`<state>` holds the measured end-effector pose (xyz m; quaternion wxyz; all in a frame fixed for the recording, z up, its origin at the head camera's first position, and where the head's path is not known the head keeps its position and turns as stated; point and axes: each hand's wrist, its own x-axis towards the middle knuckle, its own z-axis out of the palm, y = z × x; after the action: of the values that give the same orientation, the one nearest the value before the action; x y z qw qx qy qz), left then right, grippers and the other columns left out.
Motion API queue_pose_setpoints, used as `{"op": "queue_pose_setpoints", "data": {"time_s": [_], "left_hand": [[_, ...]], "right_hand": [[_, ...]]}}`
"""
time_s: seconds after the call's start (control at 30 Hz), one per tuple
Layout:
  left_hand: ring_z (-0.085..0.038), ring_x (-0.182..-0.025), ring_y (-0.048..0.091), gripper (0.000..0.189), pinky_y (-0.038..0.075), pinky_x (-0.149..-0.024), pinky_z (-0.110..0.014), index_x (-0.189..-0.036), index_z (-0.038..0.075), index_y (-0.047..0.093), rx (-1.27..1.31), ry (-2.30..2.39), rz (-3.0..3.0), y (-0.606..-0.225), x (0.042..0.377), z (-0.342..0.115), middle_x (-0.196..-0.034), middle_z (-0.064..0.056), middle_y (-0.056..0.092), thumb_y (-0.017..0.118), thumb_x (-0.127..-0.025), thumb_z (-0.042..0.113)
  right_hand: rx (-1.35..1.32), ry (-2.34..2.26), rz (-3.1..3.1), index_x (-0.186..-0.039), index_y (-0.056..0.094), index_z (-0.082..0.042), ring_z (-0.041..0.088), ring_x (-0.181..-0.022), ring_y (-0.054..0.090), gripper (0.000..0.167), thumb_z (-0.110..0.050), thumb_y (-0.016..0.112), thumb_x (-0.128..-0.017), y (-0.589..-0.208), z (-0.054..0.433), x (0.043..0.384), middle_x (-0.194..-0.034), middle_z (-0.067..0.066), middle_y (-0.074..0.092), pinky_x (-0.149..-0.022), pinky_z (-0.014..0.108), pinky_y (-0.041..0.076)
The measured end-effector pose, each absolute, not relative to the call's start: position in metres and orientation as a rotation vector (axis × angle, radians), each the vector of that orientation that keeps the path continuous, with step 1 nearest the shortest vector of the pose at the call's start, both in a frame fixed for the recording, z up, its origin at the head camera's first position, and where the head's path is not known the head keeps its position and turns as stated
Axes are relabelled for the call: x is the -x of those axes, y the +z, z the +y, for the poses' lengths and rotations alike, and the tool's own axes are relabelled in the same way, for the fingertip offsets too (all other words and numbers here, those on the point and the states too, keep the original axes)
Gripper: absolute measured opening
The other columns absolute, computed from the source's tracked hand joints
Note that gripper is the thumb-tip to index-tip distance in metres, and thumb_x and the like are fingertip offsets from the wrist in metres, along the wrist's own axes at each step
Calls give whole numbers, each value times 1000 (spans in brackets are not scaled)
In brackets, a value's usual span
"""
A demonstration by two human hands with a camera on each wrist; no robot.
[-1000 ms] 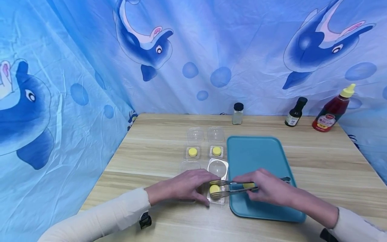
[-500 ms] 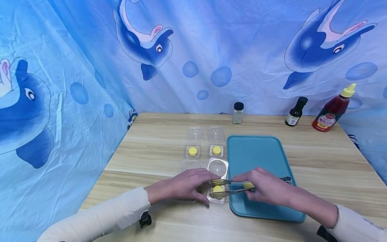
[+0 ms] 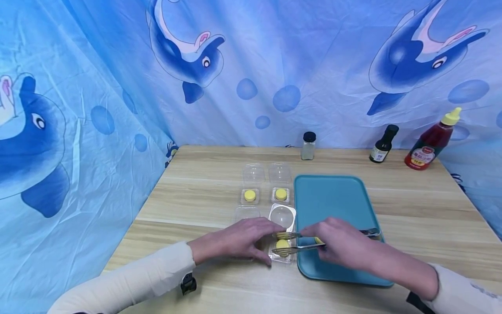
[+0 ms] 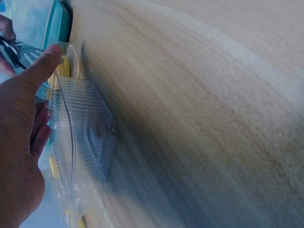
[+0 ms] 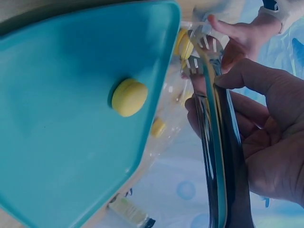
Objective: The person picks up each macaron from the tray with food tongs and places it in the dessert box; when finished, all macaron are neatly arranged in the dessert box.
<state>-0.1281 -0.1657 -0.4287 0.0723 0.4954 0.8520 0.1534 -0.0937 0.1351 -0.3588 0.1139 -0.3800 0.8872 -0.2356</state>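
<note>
My right hand [image 3: 341, 242] grips metal tongs [image 5: 218, 142] with slotted, fork-like ends. The tong ends stand apart on either side of a yellow macaron [image 3: 282, 247], which sits in an open clear plastic box [image 3: 280, 258] left of the blue tray. My left hand [image 3: 249, 237] reaches over an adjacent clear box [image 4: 83, 137], thumb and fingers extended around the macaron's box. Its thumb tip is at that box's near corner; whether the fingertips press on it, I cannot tell. Another yellow macaron [image 5: 129, 97] lies on the blue tray [image 5: 71, 109], mostly behind my right hand in the head view.
Behind my hands, two open clear boxes each hold one macaron [image 3: 249, 196]. At the table's back stand a black-capped jar [image 3: 308, 146], a dark bottle [image 3: 383, 145] and a red sauce bottle [image 3: 431, 141]. A blue dolphin-print curtain [image 3: 251, 65] hangs behind.
The macaron between the tong ends has shifted slightly right in its box. My right hand has moved slightly left along the tongs, covering more of the tray's macaron. My left hand stays put.
</note>
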Motion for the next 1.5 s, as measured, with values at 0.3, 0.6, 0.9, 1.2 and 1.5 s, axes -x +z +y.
{"op": "queue_pose_setpoints", "data": {"time_s": [0.3, 0.6, 0.9, 1.2, 1.5], "left_hand": [[-11, -134, 56, 96, 47, -115, -34, -160, 16, 47, -1453, 448, 2568, -429, 127, -166, -149, 4, 61, 85, -82, 58], [-8, -130, 57, 96, 48, -113, -32, -160, 18, 47, -1451, 452, 2570, -430, 127, -166, -145, 6, 63, 86, -82, 57], [-11, -136, 55, 95, 46, -116, -35, -160, 18, 47, -1435, 456, 2565, -429, 127, -165, -152, 4, 59, 86, -82, 57], [-12, -137, 54, 95, 45, -118, -35, -159, 16, 48, -1448, 445, 2573, -429, 127, -165, -153, 3, 58, 86, -82, 57], [-12, -141, 52, 93, 42, -120, -36, -160, 18, 46, -1446, 460, 2561, -430, 126, -166, -156, 5, 55, 84, -84, 57]], "right_hand": [[1085, -752, 2616, -129, 76, -5, 3, -69, 56, 52, 9, 77, -79, -368, 138, 95, -123, 11, 77, -47, 21, 46], [1056, -823, 2560, -133, 74, -8, 2, -66, 54, 53, 8, 76, -82, -374, 141, 97, -127, 8, 75, -44, 20, 43], [1029, -855, 2517, -138, 71, -7, 5, -76, 60, 55, 6, 78, -85, -375, 147, 97, -136, 11, 71, -48, 20, 45], [977, -867, 2460, -145, 66, -12, 20, -98, 65, 59, 1, 79, -89, -368, 173, 97, -145, 11, 66, -51, 22, 52], [938, -854, 2568, -146, 67, -15, 34, -123, 67, 64, -3, 85, -85, -375, 213, 105, -144, 10, 66, -73, 30, 62]]}}
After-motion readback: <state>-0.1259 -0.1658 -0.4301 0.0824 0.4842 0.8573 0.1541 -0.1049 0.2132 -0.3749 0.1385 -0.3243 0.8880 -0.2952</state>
